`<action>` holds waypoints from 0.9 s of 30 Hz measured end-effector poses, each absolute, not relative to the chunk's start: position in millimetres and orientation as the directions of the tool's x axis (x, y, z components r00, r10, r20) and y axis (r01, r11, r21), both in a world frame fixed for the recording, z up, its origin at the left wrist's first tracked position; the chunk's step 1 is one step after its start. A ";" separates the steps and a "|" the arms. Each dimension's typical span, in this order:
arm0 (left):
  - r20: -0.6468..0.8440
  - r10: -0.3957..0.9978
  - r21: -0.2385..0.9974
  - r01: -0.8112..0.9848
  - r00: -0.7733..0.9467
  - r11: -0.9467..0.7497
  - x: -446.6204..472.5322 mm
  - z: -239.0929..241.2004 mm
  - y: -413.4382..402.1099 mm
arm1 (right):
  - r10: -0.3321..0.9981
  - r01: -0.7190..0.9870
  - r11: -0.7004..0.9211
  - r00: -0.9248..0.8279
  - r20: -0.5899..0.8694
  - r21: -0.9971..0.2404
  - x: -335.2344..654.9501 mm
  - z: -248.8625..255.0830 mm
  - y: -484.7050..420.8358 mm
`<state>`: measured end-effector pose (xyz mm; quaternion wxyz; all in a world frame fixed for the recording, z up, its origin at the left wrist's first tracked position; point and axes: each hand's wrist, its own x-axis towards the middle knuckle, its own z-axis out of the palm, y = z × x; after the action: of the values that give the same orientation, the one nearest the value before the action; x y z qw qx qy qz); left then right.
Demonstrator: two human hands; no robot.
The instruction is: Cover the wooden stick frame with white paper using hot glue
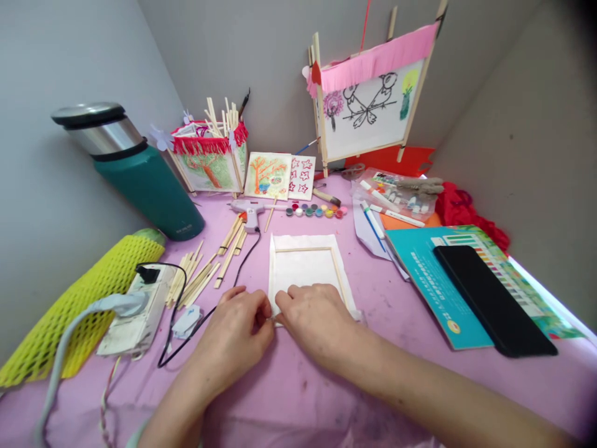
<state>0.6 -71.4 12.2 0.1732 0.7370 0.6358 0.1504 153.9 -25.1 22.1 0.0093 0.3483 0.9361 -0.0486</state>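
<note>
A white sheet with a thin wooden stick frame [305,266] lies flat on the pink table [298,386] in front of me. My left hand [237,333] and my right hand [314,314] meet at the frame's near left corner. Both have their fingers curled and pinched together on that corner edge. The near side of the frame is hidden under my right hand.
Loose wooden sticks [205,267], a glue gun [252,211] with its black cord, a power strip [137,308], a green flask [140,174] and yellow foam netting [88,292] lie left. Paint pots [317,211], painted panels, a pink-fringed lantern [373,99], markers, a booklet and a black phone [492,298] lie behind and right.
</note>
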 end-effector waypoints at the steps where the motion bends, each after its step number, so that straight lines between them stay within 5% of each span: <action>1: 0.000 0.990 0.443 0.887 0.144 -0.129 0.8 13.0 -70.6 | 0.654 0.656 0.749 -0.754 -0.054 -0.089 154.0 22.6 -24.7; 11: 0.050 0.993 0.330 0.937 0.105 -0.115 9.6 10.2 -68.0 | 0.662 0.663 0.741 -0.748 -0.047 -0.109 159.5 26.1 -33.1; 17: 0.047 0.993 0.400 0.909 0.107 -0.117 5.9 7.7 -72.6 | 0.789 0.678 0.612 -0.561 0.250 -0.407 220.0 28.7 -23.1; 22: 0.445 0.895 0.331 0.935 -0.038 -0.124 14.7 8.9 -87.4 | 0.853 0.664 0.501 -0.486 0.189 -0.555 275.2 16.8 -27.6; 27: 0.516 0.817 0.369 0.795 0.256 -0.482 58.2 -0.5 -99.3 | 0.874 0.704 0.455 -0.471 0.121 -0.546 281.4 2.5 -36.4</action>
<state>58.2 -99.3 -0.5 0.0169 0.7923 0.5086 0.3365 281.4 -36.4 2.5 -0.1965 0.4752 0.8300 -0.2161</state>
